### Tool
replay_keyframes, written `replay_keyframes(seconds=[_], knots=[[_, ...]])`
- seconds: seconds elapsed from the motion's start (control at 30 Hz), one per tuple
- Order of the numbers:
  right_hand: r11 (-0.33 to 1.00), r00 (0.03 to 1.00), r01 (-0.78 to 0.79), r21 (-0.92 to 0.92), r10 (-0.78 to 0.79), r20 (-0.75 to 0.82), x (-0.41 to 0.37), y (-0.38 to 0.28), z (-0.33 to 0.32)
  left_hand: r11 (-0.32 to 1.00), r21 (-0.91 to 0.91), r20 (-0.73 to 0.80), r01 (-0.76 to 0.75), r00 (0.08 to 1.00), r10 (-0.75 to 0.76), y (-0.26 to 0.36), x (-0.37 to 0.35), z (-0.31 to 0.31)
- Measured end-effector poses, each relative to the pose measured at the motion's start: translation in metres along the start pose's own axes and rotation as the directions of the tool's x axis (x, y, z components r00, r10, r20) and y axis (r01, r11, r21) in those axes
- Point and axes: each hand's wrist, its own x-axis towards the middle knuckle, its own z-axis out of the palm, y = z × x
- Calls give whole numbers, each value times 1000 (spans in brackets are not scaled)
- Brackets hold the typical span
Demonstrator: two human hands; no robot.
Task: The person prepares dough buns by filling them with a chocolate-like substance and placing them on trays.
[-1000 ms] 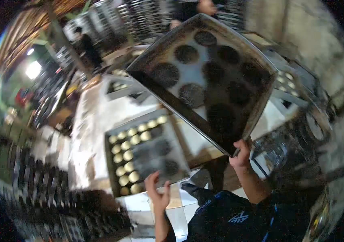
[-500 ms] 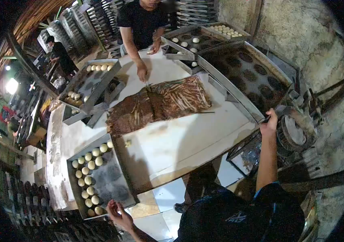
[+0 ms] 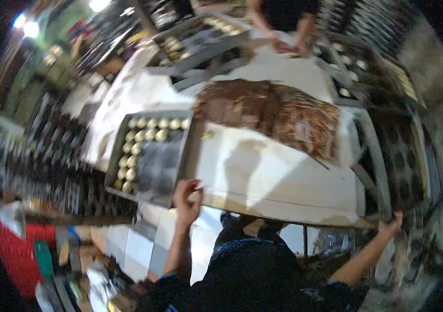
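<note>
Dark tray (image 3: 402, 151), raised one second ago, now lies at the right of the worktop (image 3: 284, 182), so it seems placed; right hand (image 3: 392, 225) is at its near corner, grip unclear; left hand (image 3: 186, 202), loosely curled, is just beside left tray (image 3: 158, 165) with pale balls (image 3: 139, 136)

1 left hand (image 3: 186, 202), 1 right hand (image 3: 389, 229) and 1 other person's 2 hands (image 3: 282, 48) are showing, 1 near tray (image 3: 157, 162) is holding 18 pale balls (image 3: 152, 123), and 1 brown mat (image 3: 265, 105) is lying on 1 table (image 3: 289, 182).
</note>
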Motion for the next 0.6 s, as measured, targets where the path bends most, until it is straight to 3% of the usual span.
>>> replay_keyframes(seconds=[0.07,0.13,0.17,0.23,0.3,0.37,0.4,0.43,0.47,0.5,0.57,0.6], knots=[[974,997,66,-215,-58,45,54,12,-55,979,201,99,39,993,-60,-4,0,6],[980,993,-100,-174,89,-73,-2,-24,5,980,183,100,74,991,-93,-9,-6,13],[974,991,-91,-208,68,-115,-6,-30,5,968,224,68,111,989,-129,-10,-7,5],[902,971,58,-427,-150,-185,-11,-42,5,930,367,-59,6,998,17,-49,-2,-37],[594,816,220,-774,-547,-188,-37,-51,31,820,573,-224,12,964,142,-89,20,-97],[247,593,246,-937,-804,-56,-89,-52,81,650,749,-326,128,925,194,-135,45,-159],[137,532,297,-945,-846,45,-114,-48,110,562,805,-351,189,916,195,-167,57,-191],[77,515,395,-915,-844,152,-138,-44,143,525,815,-327,247,943,64,-202,67,-226],[-44,471,584,-811,-795,382,-116,-33,147,481,826,-297,294,952,-73,-228,77,-249],[-7,468,699,-716,-752,464,-140,-16,180,488,822,-294,293,953,-77,-235,91,-254],[129,448,862,-491,-647,617,-187,17,245,205,816,-414,541,794,-445,-241,118,-260],[98,378,904,-416,-639,670,-234,30,287,210,819,-403,534,795,-453,-258,128,-261]])
